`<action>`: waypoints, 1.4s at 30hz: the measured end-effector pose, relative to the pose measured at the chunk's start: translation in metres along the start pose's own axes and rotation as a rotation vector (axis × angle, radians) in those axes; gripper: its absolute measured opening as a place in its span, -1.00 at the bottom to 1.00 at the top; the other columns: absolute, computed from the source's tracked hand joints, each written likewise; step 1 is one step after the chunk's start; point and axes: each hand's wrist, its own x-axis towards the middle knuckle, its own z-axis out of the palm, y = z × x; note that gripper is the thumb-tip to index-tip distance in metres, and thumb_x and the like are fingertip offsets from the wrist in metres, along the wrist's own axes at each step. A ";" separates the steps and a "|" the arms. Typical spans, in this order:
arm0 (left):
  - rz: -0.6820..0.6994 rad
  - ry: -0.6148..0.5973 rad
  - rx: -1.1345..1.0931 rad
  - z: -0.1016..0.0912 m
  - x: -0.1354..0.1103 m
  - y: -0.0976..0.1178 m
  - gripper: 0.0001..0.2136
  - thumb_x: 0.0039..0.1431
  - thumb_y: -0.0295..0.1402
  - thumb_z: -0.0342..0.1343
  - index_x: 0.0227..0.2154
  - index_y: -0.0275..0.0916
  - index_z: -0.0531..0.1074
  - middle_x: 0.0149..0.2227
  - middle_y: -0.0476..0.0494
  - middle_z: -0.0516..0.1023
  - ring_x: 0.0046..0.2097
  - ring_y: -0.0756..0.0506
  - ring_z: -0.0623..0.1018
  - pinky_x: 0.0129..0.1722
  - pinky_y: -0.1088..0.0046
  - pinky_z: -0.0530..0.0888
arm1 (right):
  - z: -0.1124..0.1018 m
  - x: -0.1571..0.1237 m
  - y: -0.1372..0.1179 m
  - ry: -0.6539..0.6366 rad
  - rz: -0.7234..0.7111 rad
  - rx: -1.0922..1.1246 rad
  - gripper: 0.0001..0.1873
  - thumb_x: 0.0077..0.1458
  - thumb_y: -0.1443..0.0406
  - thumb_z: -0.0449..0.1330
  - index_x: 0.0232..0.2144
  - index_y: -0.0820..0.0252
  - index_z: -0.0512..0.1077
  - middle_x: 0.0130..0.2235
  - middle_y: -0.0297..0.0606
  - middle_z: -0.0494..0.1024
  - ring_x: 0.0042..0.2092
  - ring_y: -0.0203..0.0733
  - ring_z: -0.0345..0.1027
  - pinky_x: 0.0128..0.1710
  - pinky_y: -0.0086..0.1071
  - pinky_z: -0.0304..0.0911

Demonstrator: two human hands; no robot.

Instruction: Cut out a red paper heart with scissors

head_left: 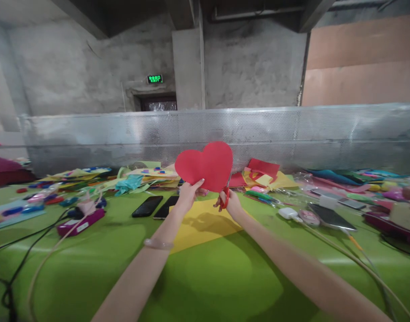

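A red paper heart (207,164) is held up above the table, its lower edge pinched between the thumb and fingers of my left hand (189,193). My right hand (229,202) grips red-handled scissors (226,197) just to the right of the heart's lower edge. The scissor blades point upward beside the paper; whether they touch it I cannot tell. Below both hands a yellow paper sheet (205,226) lies flat on the green tabletop (225,277).
Two dark phones (147,206) lie left of the yellow sheet. A purple power strip (81,223) with cables is farther left. To the right are a white charger (288,213) and another phone (330,217). Paper scraps (263,167) line a perforated metal panel (258,134).
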 end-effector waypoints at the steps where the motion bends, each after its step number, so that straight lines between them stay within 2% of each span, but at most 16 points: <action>1: -0.002 -0.004 0.004 0.000 0.000 0.000 -0.71 -0.15 -0.36 0.29 -0.32 -0.35 0.44 -0.62 -0.08 0.54 -0.62 -0.07 0.51 -0.59 0.46 0.45 | 0.000 0.000 0.000 0.000 -0.003 -0.002 -0.79 -0.06 0.20 0.16 -0.46 0.17 0.19 -0.70 -0.45 0.36 -0.59 -0.19 0.44 -0.78 -0.53 0.22; 42: -0.015 -0.013 0.007 0.000 -0.002 0.002 -0.71 -0.15 -0.36 0.29 -0.32 -0.36 0.44 -0.63 -0.06 0.51 -0.64 -0.04 0.49 -0.63 0.50 0.42 | -0.001 -0.002 -0.002 0.005 -0.006 -0.030 -0.77 -0.06 0.19 0.16 -0.49 0.18 0.20 -0.71 -0.43 0.37 -0.61 -0.21 0.43 -0.78 -0.54 0.22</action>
